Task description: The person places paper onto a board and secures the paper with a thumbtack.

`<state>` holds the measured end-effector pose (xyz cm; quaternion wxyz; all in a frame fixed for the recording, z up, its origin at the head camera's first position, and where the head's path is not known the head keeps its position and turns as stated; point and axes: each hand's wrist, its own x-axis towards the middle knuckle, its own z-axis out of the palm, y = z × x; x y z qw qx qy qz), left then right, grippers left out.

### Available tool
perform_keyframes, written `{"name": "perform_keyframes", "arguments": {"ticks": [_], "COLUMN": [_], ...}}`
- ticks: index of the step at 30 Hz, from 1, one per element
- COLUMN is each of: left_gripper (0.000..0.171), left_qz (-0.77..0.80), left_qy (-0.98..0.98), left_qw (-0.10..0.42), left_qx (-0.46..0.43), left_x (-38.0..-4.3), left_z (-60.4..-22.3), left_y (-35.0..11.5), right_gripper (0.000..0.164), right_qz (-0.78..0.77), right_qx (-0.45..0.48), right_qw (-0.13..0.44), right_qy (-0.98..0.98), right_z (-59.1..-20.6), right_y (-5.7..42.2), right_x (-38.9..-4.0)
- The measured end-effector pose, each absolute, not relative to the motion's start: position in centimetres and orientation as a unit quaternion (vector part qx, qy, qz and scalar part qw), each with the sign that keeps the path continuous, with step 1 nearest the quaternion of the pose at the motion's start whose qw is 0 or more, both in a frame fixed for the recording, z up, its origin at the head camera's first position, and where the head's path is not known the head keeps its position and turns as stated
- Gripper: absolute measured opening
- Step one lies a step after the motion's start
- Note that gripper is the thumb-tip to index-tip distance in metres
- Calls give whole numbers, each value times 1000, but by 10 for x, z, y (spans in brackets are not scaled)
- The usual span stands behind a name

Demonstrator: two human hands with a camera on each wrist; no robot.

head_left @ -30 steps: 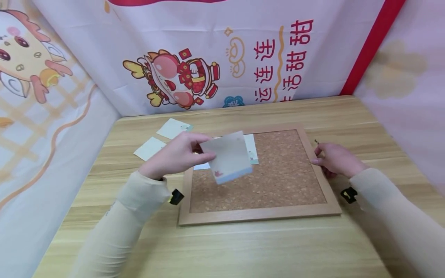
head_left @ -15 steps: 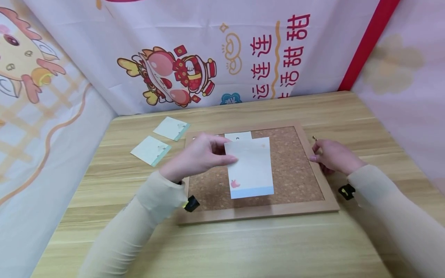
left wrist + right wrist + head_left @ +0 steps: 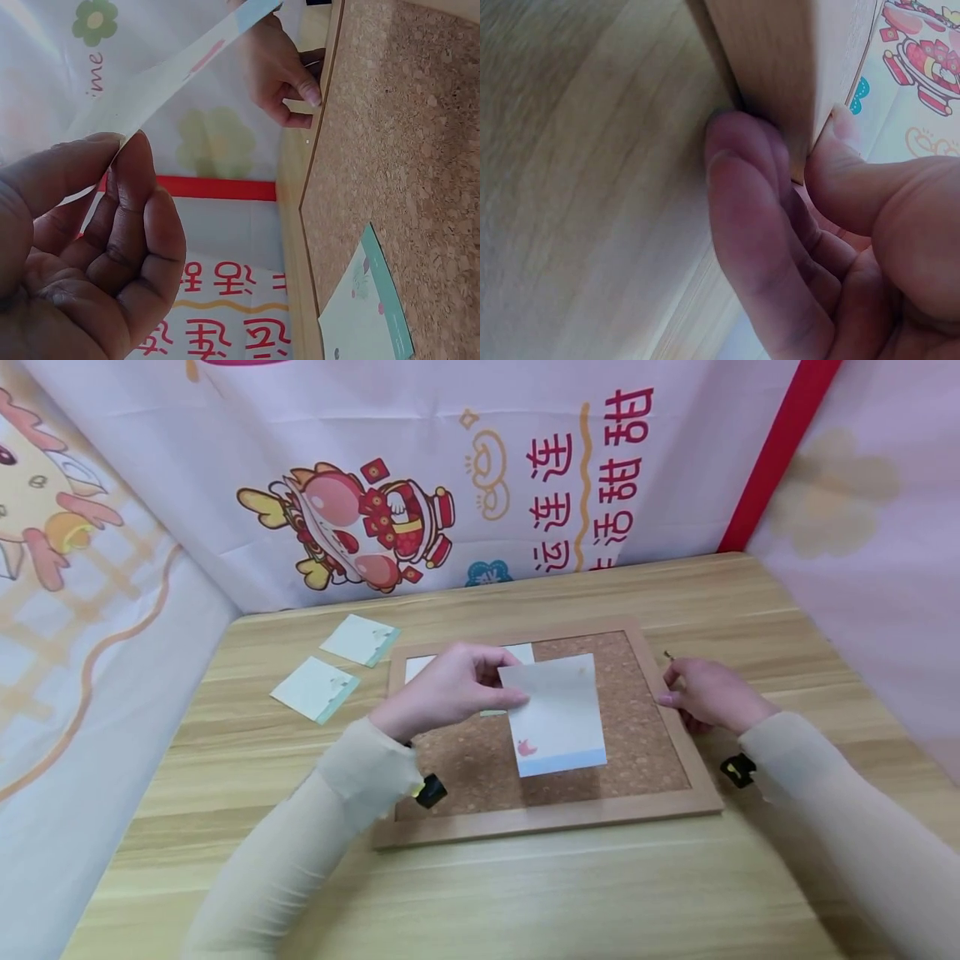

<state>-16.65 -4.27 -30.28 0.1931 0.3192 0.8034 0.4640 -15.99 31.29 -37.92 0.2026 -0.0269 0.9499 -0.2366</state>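
Note:
My left hand pinches a pale paper note by its left edge, between thumb and fingers. The note has a blue strip and a small pink print, and is held above the wood-framed cork board. In the left wrist view the note appears almost edge-on. My right hand grips the board's right frame, thumb on top and fingers against its outer side, as the right wrist view shows on the frame. Another note lies on the board, partly behind my left hand.
Two notes with green edges, one nearer and one farther, lie on the wooden table left of the board. A small brass-coloured item shows beside my right fingers. Printed cloth hangs behind the table.
My left hand has carried the note rightward over the board and turned it more upright. My right hand keeps its place on the frame. The view has shifted slightly.

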Motion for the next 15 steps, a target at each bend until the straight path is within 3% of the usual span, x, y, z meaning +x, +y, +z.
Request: {"name": "perform_keyframes", "arguments": {"ticks": [15], "left_gripper": [19], "left_qz": [475], "left_qy": [808], "left_qw": [230], "left_qx": [262], "left_x": [-236], "left_z": [-324], "left_y": [22], "right_gripper": [30], "right_qz": [-235], "right_qx": [-13], "right_qw": [204], "right_qy": [950], "right_z": [-378], "right_y": [311], "right_x": [-160]}}
